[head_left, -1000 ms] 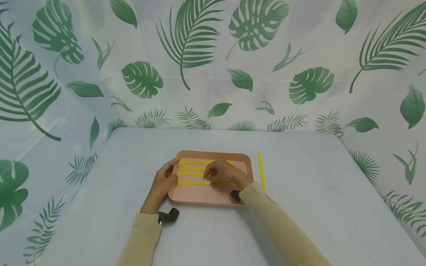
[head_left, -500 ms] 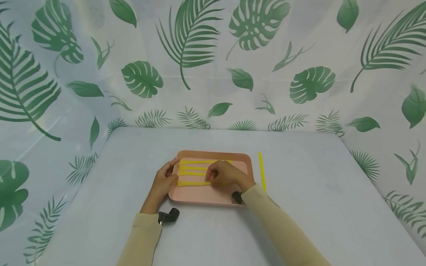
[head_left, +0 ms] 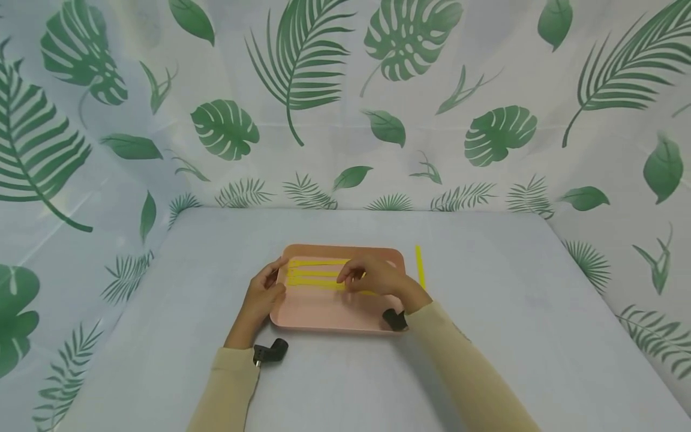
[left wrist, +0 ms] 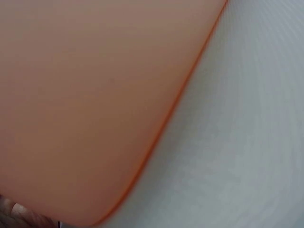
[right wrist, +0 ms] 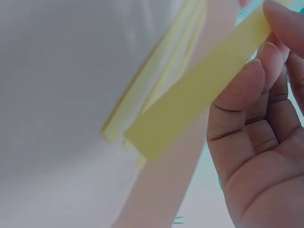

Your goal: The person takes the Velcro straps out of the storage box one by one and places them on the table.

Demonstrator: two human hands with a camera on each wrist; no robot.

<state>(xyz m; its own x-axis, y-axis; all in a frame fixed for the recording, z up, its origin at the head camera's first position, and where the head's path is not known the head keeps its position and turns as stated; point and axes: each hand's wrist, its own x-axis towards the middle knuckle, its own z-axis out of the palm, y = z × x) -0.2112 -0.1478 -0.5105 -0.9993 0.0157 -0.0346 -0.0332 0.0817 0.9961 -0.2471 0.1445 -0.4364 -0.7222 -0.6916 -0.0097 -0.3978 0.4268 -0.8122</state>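
A pink rectangular tray (head_left: 329,315) lies on the table, and my left hand (head_left: 261,297) grips its left rim. My right hand (head_left: 372,277) is over the middle of the tray. Between thumb and fingers it pinches a flat yellow strip (right wrist: 194,97), raised above the tray in the right wrist view. Behind it, several more yellow strips (right wrist: 142,85) lie side by side in the tray. In the head view these strips (head_left: 313,264) run lengthwise, their wider heads at the left; my right hand hides part of them. The left wrist view shows mostly tray.
Another yellow strip (head_left: 419,264) lies on the white table (head_left: 486,270), just right of the tray. A leaf-patterned cloth (head_left: 324,120) stands behind the table and at both sides. Black wrist cameras (head_left: 272,350) sit by the cuffs.
The strip nearest me has left its place in the tray, lifted by my right hand, which has moved slightly right and away from me. My left hand still holds the rim.
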